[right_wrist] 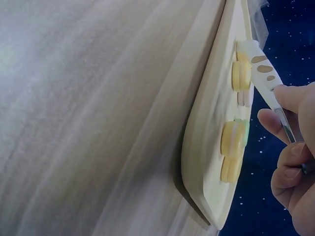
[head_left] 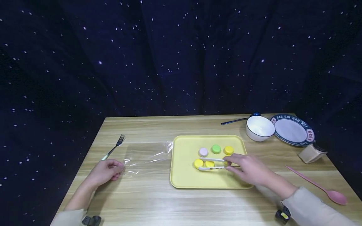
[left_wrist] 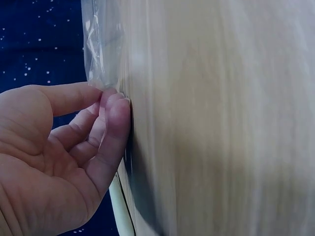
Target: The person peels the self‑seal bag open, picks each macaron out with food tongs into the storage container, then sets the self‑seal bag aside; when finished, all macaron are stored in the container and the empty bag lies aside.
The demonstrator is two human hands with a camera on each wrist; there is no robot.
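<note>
My left hand pinches the near-left end of a clear plastic bag between thumb and fingertips; the bag lies flat across the table toward the tray. My right hand grips a pair of tongs with white, hole-cut ends. Their two arms stand apart over the yellow tray, on either side of a yellow macaron and reaching another yellow macaron. Behind them sit a lilac macaron, a green macaron and a yellow macaron. One more yellow macaron is partly hidden by my right fingers.
A fork lies beyond my left hand. At the back right stand a white bowl, a dark-handled ladle and a blue-rimmed plate. A seasoning jar and a pink spoon lie toward the right edge.
</note>
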